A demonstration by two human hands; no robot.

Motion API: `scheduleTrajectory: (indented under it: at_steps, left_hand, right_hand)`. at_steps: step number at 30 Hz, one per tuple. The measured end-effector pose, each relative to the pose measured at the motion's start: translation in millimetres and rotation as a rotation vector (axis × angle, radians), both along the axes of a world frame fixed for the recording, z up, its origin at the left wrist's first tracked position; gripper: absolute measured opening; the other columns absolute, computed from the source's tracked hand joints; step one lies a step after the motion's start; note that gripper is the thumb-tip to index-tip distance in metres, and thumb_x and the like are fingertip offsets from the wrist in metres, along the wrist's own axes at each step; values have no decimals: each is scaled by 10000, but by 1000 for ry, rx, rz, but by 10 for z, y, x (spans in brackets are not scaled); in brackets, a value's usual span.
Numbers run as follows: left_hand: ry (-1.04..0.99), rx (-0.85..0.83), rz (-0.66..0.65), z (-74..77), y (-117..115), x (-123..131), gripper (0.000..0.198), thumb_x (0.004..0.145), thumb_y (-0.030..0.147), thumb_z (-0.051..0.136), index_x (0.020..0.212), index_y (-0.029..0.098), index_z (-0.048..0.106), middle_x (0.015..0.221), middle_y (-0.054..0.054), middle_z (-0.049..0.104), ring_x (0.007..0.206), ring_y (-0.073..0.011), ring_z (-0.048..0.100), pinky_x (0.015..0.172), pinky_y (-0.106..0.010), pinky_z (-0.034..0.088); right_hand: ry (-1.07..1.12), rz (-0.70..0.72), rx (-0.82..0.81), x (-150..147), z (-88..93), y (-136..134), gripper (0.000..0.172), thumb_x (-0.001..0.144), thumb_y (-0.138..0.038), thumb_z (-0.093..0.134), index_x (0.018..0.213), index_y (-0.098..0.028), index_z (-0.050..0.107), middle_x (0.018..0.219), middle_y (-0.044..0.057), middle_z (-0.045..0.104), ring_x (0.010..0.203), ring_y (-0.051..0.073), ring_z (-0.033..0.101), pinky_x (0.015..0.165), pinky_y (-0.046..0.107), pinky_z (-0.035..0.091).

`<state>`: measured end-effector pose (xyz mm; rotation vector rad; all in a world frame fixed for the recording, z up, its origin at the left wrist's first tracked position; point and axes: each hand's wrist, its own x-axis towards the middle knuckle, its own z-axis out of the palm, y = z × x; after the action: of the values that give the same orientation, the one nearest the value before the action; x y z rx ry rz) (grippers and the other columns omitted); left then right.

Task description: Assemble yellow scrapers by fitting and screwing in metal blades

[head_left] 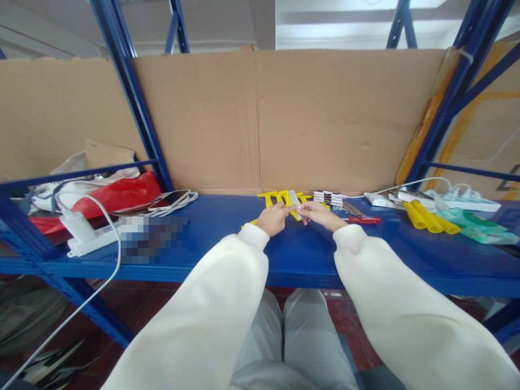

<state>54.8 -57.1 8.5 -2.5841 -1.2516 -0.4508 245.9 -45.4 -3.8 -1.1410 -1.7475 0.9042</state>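
My left hand (273, 218) and my right hand (320, 213) meet over the blue shelf, both with closed fingers. Between them is a small yellow piece with a pale grey-white strip (294, 199) along it. The left fingers pinch its left side and the right fingers grip its lower right end; the fingers partly hide it. Just behind my hands lie several flat yellow pieces (268, 199) with bar-like shapes. Right of these sits a stack of small white pieces with dark marks (323, 197). Near my right wrist is a red-handled tool (364, 220).
On the right lie yellow rolls (427, 218), a green packet (481, 226) and a white power strip (473, 205). At left are a phone (169, 199), a white adapter (79, 226) with a hanging cable and a red bag (122, 194). A cardboard sheet (325, 119) stands behind the shelf (227, 246).
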Motion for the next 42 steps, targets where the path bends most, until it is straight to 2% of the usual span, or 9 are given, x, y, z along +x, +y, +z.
scheduleTrajectory:
  at_steps: [12,17,21,25,30,42]
  left_hand:
    - [43,-11,-23,3,-16,-18,507,966,150,421,1412,332,578,1165,-102,626,1024,-223,667,873,-336,534]
    - [14,-35,-28,11,-25,-13,482,975,164,421,1381,346,607,1178,-88,636,1050,-216,663,901,-334,524]
    - [-2,-58,-33,20,-33,3,482,984,175,410,1396,344,595,1181,-87,644,1051,-215,664,913,-336,520]
    - [-2,-54,-38,18,-49,15,492,979,168,420,1407,346,582,1178,-92,644,1062,-226,664,913,-349,527]
    - [77,-18,-91,0,-78,40,515,967,135,414,1414,328,580,1138,-98,639,1068,-227,663,901,-333,535]
    - [229,61,-105,5,-135,105,601,938,79,358,1509,250,441,1241,-148,606,1118,-258,648,889,-367,531]
  right_hand:
    - [-55,59,-59,31,20,-11,369,679,-442,828,610,-197,561,504,-18,602,471,101,525,490,229,387]
    - [-46,49,-106,46,25,-4,291,683,-355,825,636,-196,586,522,-11,623,486,110,550,489,227,406]
    - [19,19,-165,55,58,-25,130,706,-233,765,695,-189,643,620,7,670,564,119,597,520,219,440]
    - [177,-55,-168,50,70,-10,77,708,-197,735,704,-203,658,632,-10,642,583,114,581,525,216,454]
    - [198,-142,-107,33,37,38,137,713,-247,758,655,-196,645,641,-12,628,599,109,570,533,208,447]
    - [311,-177,-124,6,17,95,237,685,-316,783,633,-190,588,626,-27,608,596,106,554,577,225,444]
